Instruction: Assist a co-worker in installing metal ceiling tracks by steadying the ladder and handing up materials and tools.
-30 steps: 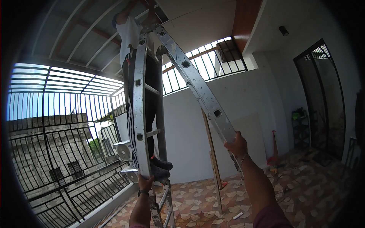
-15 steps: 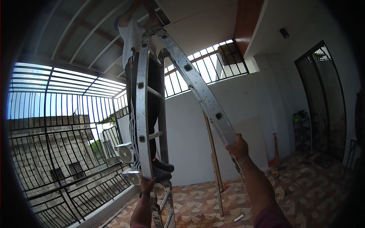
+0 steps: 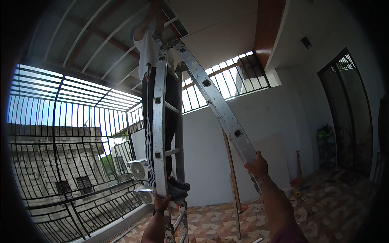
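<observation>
A paint-spotted aluminium stepladder [image 3: 217,102] stands spread in front of me. My left hand [image 3: 162,201] is closed round its left rail, low down beside the shoes of a person standing on a rung. Out to the right, my right hand [image 3: 257,165] grips the lower part of the other leg. The person [image 3: 150,56], in a white top and dark striped trousers, reaches with raised arms to an opening [image 3: 175,25] in the ceiling. What the person's hands do up there is too dim to tell.
Beyond the ladder, a wooden plank [image 3: 232,178] leans near the white wall [image 3: 202,162]. Two air-conditioner units [image 3: 139,170] sit by the barred railing [image 3: 52,162] at left. A shelf rack [image 3: 325,146] stands near the dark door [image 3: 348,117]; small items lie on the patterned floor [image 3: 219,218].
The whole scene sits slightly lower and farther right in view. Both my hands keep their hold on the ladder. The person above still reaches to the ceiling.
</observation>
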### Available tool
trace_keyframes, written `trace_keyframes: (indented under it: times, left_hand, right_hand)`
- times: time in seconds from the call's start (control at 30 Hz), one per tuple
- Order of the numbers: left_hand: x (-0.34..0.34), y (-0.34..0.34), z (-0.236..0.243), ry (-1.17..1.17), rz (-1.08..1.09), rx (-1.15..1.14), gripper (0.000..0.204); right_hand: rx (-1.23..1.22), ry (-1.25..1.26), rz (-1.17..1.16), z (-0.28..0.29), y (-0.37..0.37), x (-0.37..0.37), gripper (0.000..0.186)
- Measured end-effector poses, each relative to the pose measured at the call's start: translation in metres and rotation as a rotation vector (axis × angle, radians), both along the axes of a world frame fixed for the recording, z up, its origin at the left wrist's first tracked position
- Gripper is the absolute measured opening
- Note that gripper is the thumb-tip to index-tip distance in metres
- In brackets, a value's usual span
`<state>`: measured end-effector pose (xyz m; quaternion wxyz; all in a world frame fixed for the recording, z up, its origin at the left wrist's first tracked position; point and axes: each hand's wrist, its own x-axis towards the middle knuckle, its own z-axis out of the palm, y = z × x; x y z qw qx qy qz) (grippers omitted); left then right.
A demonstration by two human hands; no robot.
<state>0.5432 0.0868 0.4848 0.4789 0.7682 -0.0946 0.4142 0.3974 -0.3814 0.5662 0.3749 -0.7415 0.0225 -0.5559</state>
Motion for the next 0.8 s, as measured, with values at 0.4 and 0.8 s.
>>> trace_keyframes:
  times: [0.4, 0.8]
  left_hand:
    - [0.007, 0.001, -0.003, -0.046, 0.012, 0.017, 0.068]
    - [0.005, 0.000, -0.002, -0.074, 0.019, 0.022, 0.066]
  right_hand:
    - [0.058, 0.038, 0.061, 0.004, 0.000, -0.005, 0.062]
    - [0.000, -0.034, 0.020, -0.004, -0.007, 0.012, 0.059]
